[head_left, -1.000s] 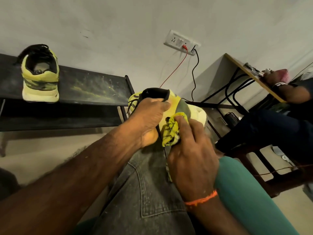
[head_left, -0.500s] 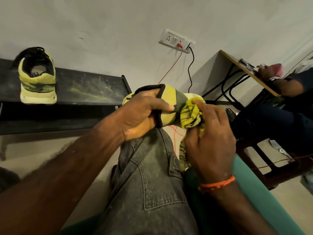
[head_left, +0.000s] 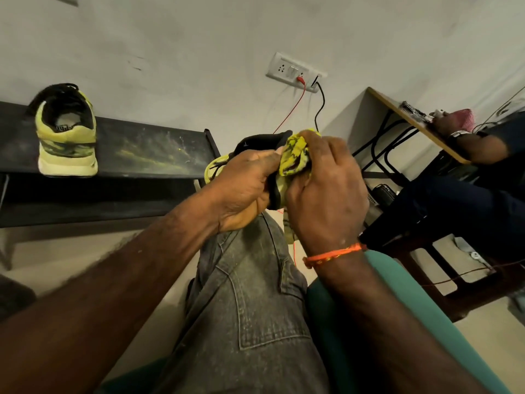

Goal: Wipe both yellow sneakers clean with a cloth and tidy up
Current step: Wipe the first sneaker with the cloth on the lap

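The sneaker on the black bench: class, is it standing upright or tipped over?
Upright. The sneaker rests flat on its pale sole on the black bench, heel towards the camera, its opening facing up.

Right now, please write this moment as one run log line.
left hand: holds sneaker | right hand: presses cloth on it | second sneaker: on bench

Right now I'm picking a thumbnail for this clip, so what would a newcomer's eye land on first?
First, the two hands at centre: the left hand grips a yellow sneaker over the knee, while the right hand presses a crumpled yellow cloth against it. Next, the other yellow sneaker standing heel-out on the dark bench at left.
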